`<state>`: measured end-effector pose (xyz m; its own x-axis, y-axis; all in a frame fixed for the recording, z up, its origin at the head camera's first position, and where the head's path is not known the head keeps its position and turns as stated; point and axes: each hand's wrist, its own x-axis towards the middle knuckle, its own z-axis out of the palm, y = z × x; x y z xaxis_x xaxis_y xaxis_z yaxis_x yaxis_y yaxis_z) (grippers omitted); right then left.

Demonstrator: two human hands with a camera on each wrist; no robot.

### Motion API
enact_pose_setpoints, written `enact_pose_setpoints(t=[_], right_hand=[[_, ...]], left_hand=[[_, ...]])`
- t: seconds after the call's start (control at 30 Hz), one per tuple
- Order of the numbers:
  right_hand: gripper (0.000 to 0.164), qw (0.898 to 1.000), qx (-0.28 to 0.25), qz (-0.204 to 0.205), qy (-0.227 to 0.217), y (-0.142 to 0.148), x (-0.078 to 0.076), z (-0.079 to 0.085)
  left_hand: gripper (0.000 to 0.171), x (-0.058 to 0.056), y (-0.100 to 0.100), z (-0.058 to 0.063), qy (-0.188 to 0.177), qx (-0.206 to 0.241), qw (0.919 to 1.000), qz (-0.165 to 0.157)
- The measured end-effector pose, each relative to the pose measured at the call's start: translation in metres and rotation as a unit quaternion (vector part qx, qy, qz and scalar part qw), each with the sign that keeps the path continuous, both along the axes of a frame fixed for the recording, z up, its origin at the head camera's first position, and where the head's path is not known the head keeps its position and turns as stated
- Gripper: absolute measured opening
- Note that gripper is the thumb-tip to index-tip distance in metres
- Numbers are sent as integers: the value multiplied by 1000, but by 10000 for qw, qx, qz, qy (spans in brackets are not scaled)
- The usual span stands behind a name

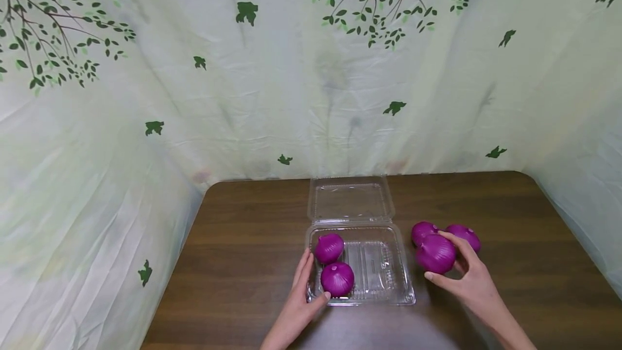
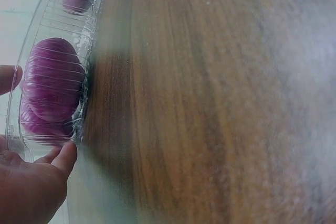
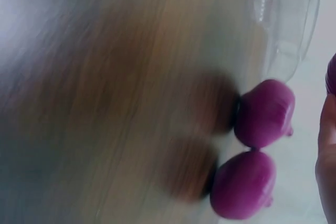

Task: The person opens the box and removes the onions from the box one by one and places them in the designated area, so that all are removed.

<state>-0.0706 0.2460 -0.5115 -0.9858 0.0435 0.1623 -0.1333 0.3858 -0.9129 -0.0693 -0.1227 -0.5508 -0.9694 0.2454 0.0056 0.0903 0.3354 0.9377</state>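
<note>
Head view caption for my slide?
Right hand holds a red onion; left hand touches an open clamshell holding two more.

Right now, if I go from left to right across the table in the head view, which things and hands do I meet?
Left hand, clear plastic container with two purple onions inside, held purple onion, right hand.

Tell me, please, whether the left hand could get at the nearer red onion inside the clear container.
Probably yes: the lid is open and the left hand touches the container, its thumb near that red onion.
</note>
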Motion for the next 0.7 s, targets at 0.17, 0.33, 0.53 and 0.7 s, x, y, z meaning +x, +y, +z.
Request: enact_pose_setpoints(t=[0.17, 0.33, 0.53, 0.7], right_hand=[[87, 9997, -219, -50, -24, 12, 4, 0], [91, 9998, -167, -84, 9, 25, 7, 0], [93, 9991, 358, -205, 16, 38, 8, 2], [88, 9977, 562, -372, -43, 49, 7, 5]], left_hand=[[90, 1, 0, 2, -57, 3, 10000, -12], [90, 0, 1, 3, -69, 3, 10000, -2], [92, 0, 0, 3, -94, 40, 9999, 2], [92, 0, 1, 3, -60, 14, 10000, 11]])
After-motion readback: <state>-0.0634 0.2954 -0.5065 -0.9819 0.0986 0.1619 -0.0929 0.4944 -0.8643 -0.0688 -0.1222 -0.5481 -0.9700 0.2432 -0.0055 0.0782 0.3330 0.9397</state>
